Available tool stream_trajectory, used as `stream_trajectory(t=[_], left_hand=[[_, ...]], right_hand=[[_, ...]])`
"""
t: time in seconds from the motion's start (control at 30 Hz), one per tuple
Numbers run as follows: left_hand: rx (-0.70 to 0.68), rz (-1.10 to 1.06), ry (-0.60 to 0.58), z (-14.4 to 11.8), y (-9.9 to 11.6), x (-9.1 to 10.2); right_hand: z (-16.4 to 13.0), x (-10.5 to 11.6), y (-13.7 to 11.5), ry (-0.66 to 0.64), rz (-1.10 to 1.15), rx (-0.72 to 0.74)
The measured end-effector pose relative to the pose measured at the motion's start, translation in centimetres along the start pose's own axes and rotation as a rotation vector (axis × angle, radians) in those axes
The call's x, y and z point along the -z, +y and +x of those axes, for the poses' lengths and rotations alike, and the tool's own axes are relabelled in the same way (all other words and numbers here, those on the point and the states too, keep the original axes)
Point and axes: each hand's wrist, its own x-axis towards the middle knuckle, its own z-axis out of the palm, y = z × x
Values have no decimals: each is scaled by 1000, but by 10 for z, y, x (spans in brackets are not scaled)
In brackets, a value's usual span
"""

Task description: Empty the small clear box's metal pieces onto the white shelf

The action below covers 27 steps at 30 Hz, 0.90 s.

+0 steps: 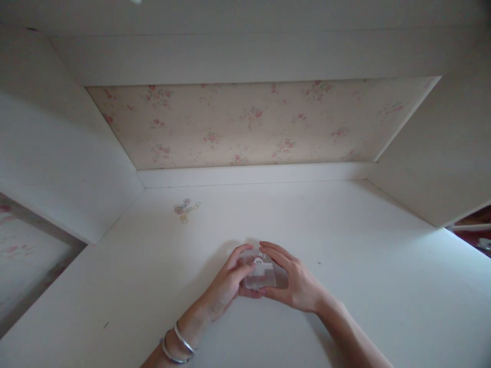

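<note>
Right now both hands, left hand (226,286) & right hand (295,283), pinch a small clear plastic box (260,273) w/ curled fingers, mid desk (383,286), nearer front edge. Best keep it level, grip even. Rubber bands (185,209) lie far-left by back edge.

The camera on my head is looking forward and down at the white desk (345,245), close above it, facing the flowered back wall (253,125); my forearms are entering from the bottom edge.

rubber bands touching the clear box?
No. The rubber bands lie apart, far back left of the clear box held by both hands.
</note>
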Motion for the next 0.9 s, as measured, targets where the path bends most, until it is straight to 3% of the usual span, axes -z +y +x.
stream_trajectory(t=[0.33, 0.67, 0.8, 0.9], left_hand=[[-13, 15, 29, 2, -3, -2], [-69, 36, 91, 1, -5, -1], [-89, 34, 105, 0, -1, -4], [-101, 39, 122, -2, 3, -5]], right_hand=[[-1, -5, -8, 75, -44, 31], [1, -7, -8, 70, 0, 40], [1, -11, -10, 59, 176, -19], [2, -16, -11, 25, 518, -119]])
